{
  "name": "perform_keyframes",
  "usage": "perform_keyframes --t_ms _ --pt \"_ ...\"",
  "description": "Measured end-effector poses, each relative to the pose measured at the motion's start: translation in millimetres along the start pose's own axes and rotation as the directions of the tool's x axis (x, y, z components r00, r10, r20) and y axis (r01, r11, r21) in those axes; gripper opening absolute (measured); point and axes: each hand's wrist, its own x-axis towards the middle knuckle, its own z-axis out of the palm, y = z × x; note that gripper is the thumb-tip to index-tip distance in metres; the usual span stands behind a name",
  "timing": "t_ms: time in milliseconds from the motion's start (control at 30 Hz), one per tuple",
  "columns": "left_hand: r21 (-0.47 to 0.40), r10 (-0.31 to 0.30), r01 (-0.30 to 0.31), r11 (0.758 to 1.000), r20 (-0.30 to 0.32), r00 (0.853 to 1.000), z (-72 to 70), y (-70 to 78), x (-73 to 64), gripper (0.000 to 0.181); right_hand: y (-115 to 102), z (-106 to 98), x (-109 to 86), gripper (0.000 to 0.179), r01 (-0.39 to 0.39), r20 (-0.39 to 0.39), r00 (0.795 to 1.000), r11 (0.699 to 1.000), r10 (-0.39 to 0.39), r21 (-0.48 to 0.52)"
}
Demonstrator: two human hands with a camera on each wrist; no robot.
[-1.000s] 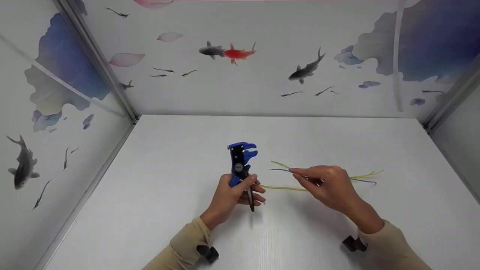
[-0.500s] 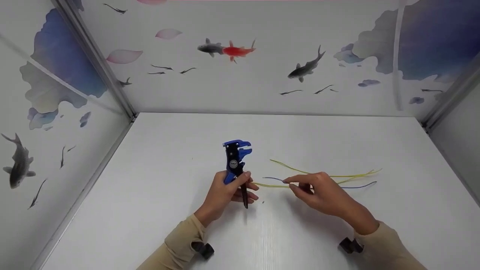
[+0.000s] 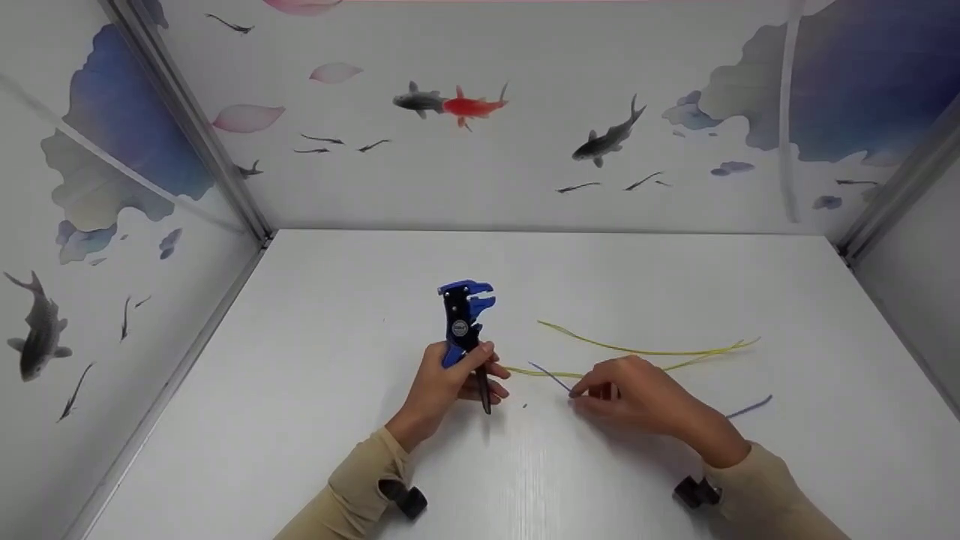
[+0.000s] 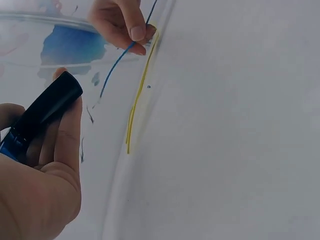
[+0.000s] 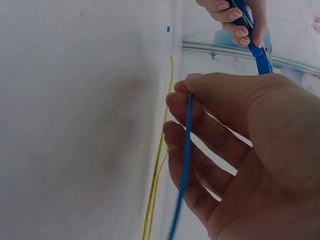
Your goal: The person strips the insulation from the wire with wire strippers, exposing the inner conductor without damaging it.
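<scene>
My left hand (image 3: 442,382) grips a blue and black wire stripper (image 3: 460,315), its head pointing up and its jaws apart. In the left wrist view its black handle (image 4: 52,102) lies across the fingers. My right hand (image 3: 645,397) pinches a blue wire (image 3: 551,377) between thumb and fingertips. One end of that wire points toward the stripper without touching it. The other end comes out beyond the right wrist. In the right wrist view the blue wire (image 5: 187,145) runs down past the palm.
Several yellow wires (image 3: 630,350) lie on the white table (image 3: 337,300) behind the right hand. A tiny blue piece (image 3: 525,406) sits between the hands. Printed panels with fish stand at the back and left.
The right hand has drawn the blue wire away from the yellow ones, toward the front; a yellow wire it held now lies on the table. The stripper has shifted slightly left.
</scene>
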Motion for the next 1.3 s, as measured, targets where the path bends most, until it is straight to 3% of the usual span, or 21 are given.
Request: perform_keyframes --t_ms 233,567,767,1033,1300 --pt "-0.004 -0.017 0.017 1.0 -0.012 1.0 -1.0 -1.4 -0.1 0.037 3 4 1.5 0.019 0.033 0.074 0.997 0.999 -0.033 -0.003" --pt "0.01 -0.022 0.022 1.0 0.013 1.0 0.7 -1.3 0.7 0.043 3 3 0.7 0.021 -0.006 0.068 0.998 1.0 0.005 0.004" --pt "0.008 -0.027 0.027 1.0 0.011 1.0 1.3 -2.2 0.5 0.043 4 2 3.4 0.016 -0.016 0.01 1.0 1.0 0.016 0.015" --pt "0.019 -0.024 0.023 1.0 0.013 1.0 1.4 -2.6 0.9 0.038 7 5 16.8 0.016 0.001 -0.163 0.987 0.999 0.005 0.04" --pt "0.022 -0.019 0.018 1.0 0.024 1.0 3.6 -0.9 0.5 0.041 12 7 23.1 0.015 -0.067 -0.158 0.985 0.998 0.068 0.012"
